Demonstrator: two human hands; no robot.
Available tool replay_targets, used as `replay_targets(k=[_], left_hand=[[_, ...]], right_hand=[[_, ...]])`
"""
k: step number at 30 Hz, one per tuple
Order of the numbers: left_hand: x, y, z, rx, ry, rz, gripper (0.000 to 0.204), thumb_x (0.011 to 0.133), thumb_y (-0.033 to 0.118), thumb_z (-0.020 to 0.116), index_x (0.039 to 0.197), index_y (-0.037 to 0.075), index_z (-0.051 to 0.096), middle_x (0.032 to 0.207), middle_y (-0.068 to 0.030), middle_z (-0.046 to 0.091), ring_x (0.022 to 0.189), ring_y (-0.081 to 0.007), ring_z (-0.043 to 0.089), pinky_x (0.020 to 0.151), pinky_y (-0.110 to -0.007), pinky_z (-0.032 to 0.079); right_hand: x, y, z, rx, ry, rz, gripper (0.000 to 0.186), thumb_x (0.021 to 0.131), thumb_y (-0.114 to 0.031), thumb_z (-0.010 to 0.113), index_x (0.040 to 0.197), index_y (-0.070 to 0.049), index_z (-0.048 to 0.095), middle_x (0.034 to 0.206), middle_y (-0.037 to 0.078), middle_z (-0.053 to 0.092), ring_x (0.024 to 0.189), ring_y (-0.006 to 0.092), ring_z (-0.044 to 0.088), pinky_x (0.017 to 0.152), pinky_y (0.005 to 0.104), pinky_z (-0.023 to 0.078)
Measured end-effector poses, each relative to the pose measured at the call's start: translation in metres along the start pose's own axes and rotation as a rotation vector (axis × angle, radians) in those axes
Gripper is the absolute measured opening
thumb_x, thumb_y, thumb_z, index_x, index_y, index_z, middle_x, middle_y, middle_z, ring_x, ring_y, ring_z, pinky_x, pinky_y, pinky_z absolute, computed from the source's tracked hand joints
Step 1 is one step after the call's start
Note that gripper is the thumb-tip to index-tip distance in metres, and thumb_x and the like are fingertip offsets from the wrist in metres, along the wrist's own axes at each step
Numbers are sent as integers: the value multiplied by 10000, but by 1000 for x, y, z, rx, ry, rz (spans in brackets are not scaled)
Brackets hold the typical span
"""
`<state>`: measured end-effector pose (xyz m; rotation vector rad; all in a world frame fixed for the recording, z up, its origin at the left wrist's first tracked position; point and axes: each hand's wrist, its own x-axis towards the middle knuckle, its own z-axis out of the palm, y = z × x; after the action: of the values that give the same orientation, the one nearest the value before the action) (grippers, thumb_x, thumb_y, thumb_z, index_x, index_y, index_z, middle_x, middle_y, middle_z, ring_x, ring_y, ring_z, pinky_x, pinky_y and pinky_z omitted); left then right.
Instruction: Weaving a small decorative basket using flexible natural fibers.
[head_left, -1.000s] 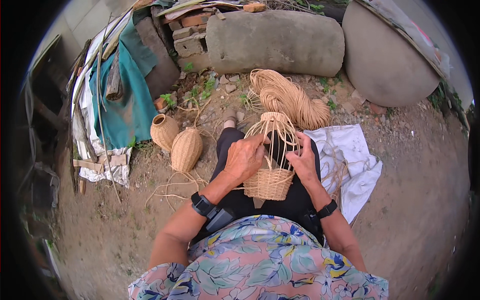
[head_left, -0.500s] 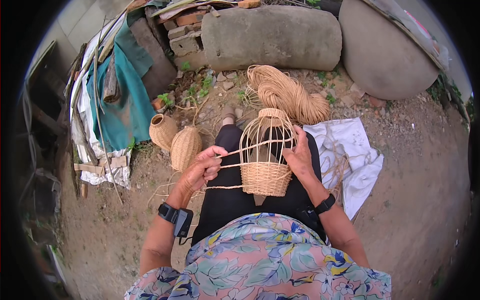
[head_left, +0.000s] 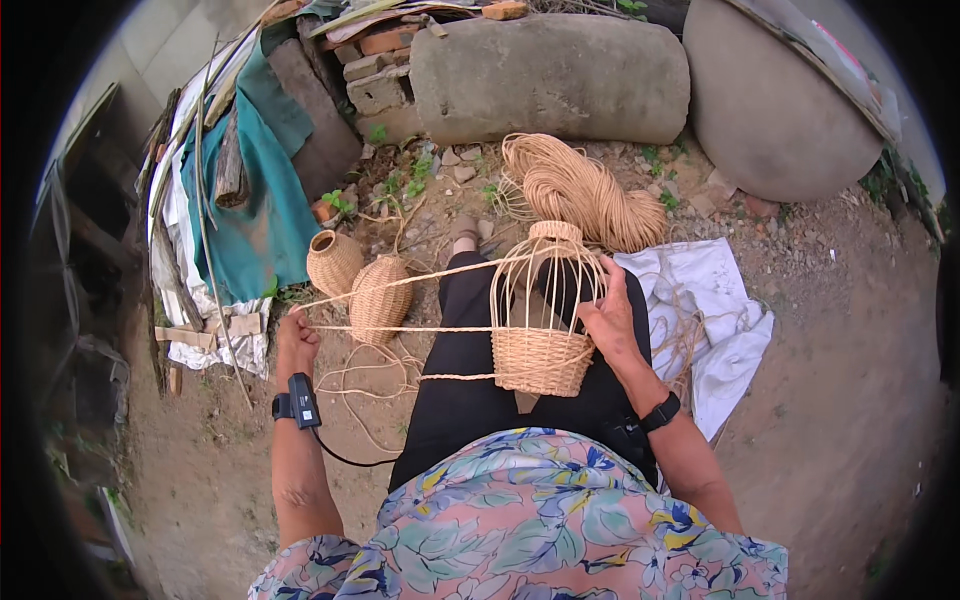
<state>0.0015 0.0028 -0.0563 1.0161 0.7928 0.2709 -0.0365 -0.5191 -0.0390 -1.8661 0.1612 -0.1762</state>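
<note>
A partly woven basket [head_left: 543,362] stands between my knees, with a tight weave below, bare upright ribs above and a woven ring on top. My right hand [head_left: 612,318] grips its right side at the ribs, thumb and fingers bent around them. Out to the left, my left hand [head_left: 297,342] is closed on a tan cord [head_left: 455,329]. Two lengths of this cord run taut from the hand to the basket, the upper one crossing the ribs. A third length leaves the weave lower down and trails to loose loops on the ground.
Two small woven vases [head_left: 381,300] sit left of my legs, behind the cord. Beyond the basket lies a thick cord coil [head_left: 590,195]. A white sack [head_left: 715,310] with loose strands is at right. A stone cylinder [head_left: 550,80] and green cloth [head_left: 245,190] stand farther back.
My left hand has swung outward to the left, drawing the cord lengths out long and straight. My right hand stays on the basket, which has barely moved.
</note>
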Motion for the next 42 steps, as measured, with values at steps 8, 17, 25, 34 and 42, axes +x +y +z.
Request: replay_targets(k=[8,17,25,34,42], left_hand=[[-135,-27,121,1207,-421,1004,285,800,204,724,1044,67,668,1036,-146,629,789,-283,634,707,-371,519],[-229,-78,139,1169,-850,521,275,896,299,649,886,28,697,644,-68,573,524,-193,529,492,-324,410],[-203,-109,153,129,-739,-353,250,945,263,627,1112,80,599,697,22,591,518,-25,461,445,-190,358],[-196,-119,194,877,-1006,667,127,914,146,657,959,41,710,750,17,641,589,-22,477,500,-201,382],[-236,-126,213,794,-971,1152,141,845,75,683,959,-7,696,805,-111,688,678,-229,663,612,-323,518]], right_hand=[[-1,1,-4,-77,1,78,753,734,-45,600,1431,-75,318,1265,172,451,752,201,550,793,346,483],[-6,16,-4,236,67,-20,568,841,-9,511,1388,-56,368,1263,145,540,930,179,606,715,283,523],[-5,15,-3,278,-17,-20,662,802,-30,553,1419,-90,319,1303,171,429,915,178,547,643,273,529],[-2,26,-4,-239,151,-439,509,880,-110,581,1347,-4,408,1197,173,556,957,180,584,756,301,509],[-11,-42,-18,-193,86,-352,510,837,-235,656,1275,-36,488,1190,196,559,1145,353,506,988,444,392]])
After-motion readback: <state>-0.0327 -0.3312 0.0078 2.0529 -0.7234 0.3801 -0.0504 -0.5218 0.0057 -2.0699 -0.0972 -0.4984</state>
